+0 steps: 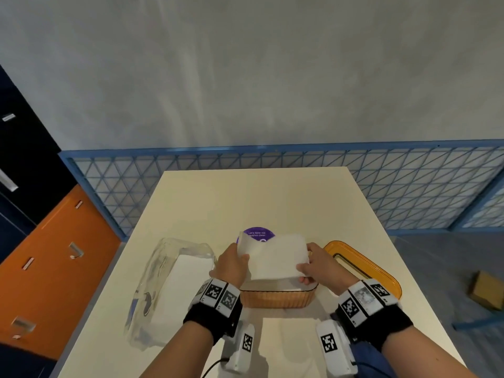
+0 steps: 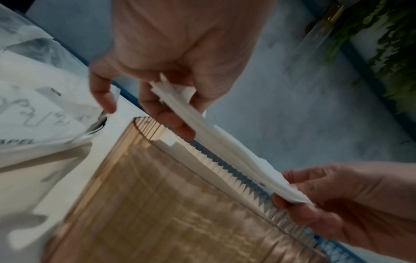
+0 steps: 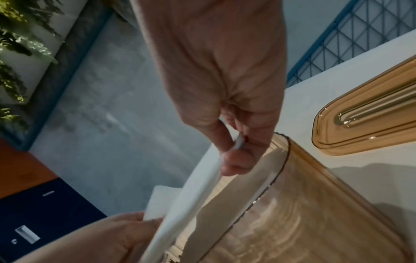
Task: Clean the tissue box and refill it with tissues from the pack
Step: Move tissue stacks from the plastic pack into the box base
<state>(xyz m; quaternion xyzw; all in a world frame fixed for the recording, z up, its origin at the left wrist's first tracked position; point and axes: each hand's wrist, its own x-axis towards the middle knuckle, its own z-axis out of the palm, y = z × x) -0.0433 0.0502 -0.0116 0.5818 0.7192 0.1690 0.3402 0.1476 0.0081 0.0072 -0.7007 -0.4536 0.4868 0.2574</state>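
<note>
Both hands [image 1: 231,264] pinch tissues [image 1: 274,257], partly hiding tissue box [image 1: 275,297].

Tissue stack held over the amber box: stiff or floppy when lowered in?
Probably floppy: the tissue stack sags between the left hand and right hand, which pinch its two ends. Likely light, since fingers alone carry it above the tissue box. Its loose layers may well fan apart.

Amber ribbed box [image 1: 275,297], open, upright on table; white tissues [image 1: 272,259] held flat just above it; lid [image 1: 362,266] right; clear pack [image 1: 166,285] left.
</note>
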